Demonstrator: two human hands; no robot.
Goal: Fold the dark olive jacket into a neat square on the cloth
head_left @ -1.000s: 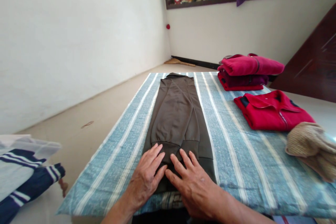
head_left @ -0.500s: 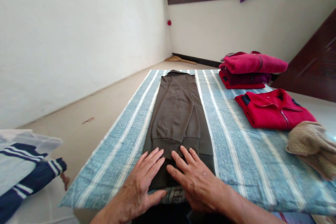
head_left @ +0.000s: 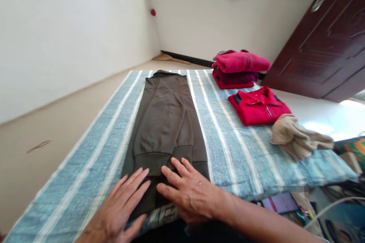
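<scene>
A dark brown-grey long-sleeved top (head_left: 159, 121) lies lengthwise on the striped blue cloth (head_left: 94, 144), folded narrow with its sleeves laid down over the body. Its collar is at the far end. Over the near hem, my left hand (head_left: 122, 201) lies with fingers spread, the fingertips by one cuff. My right hand (head_left: 191, 190) rests flat on the near part beside the other cuff, its fingers apart. Both palms hide some of the hem, and neither hand grips anything.
Right of the top are a folded red zip jacket (head_left: 261, 106), a beige knitted item (head_left: 299, 136) and a stack of folded red and purple clothes (head_left: 236, 70). A brown door (head_left: 316, 41) stands beyond. A phone-like screen (head_left: 279, 202) lies below the cloth's right edge.
My view has swung to the right, so everything appears farther left and more of the door shows. My hands stay spread on the lower end of the top, which looks unchanged.
</scene>
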